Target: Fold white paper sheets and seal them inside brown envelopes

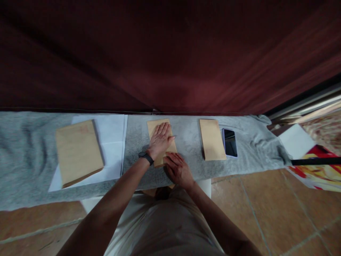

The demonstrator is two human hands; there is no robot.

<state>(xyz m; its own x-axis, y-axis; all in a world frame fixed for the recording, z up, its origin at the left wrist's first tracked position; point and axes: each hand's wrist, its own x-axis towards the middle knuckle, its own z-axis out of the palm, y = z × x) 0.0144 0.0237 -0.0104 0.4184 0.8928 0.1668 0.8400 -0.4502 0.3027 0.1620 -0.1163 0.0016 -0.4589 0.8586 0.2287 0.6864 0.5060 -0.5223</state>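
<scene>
A narrow folded piece of brown kraft paper [151, 126] lies on the grey cloth in front of me. My left hand [160, 139], with a dark band on its wrist, rests flat across its upper middle, fingers stretched out. Close to my body, my right hand [180, 171] lays its fingers over the lower right edge of the same paper; its thumb side is partly hidden. To the right is a similar stack of folded brown paper [213, 140]. A larger, thicker stack of brown paper [78, 151] sits at the left.
White sheets [113, 142] lie under the left stack. A phone [230, 143] rests beside the right stack on the grey cloth [186, 131]. A dark red curtain-like surface [170, 71] rises behind. At far right is a red and yellow printed item [319, 165]. Tiled floor [266, 199] shows below.
</scene>
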